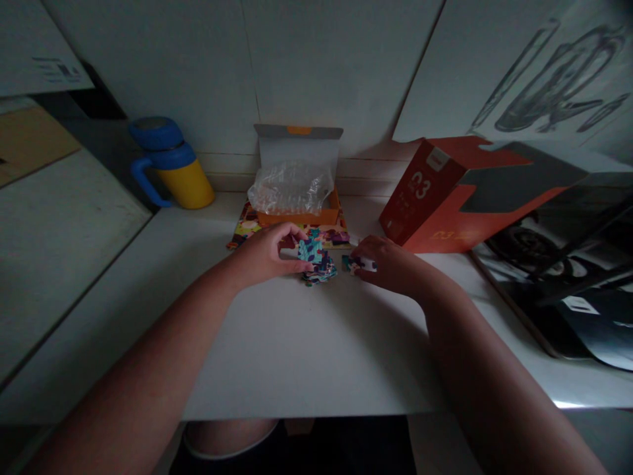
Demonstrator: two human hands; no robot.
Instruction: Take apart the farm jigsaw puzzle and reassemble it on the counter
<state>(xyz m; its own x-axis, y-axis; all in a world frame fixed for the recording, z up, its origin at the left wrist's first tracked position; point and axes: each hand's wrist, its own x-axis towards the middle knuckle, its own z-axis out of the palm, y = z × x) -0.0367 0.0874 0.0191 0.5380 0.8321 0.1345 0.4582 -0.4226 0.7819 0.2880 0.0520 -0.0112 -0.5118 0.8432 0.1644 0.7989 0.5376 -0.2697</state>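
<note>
On the white table (277, 343) my left hand (270, 254) is closed in a pinch on a teal patterned puzzle piece (310, 249), held just above a small heap of puzzle pieces (321, 269). My right hand (390, 264) is closed round another small puzzle piece (357, 264) right of the heap, resting on the tabletop. Behind both hands lies a colourful puzzle board (244, 229), partly hidden under an orange box.
An open orange box (299, 216) with a crumpled clear plastic bag (291, 186) stands behind the hands. A yellow and blue jug (171, 165) sits at the back left, a red carton (445, 198) lies at the right, with a dark printed sheet (583, 297) beyond it.
</note>
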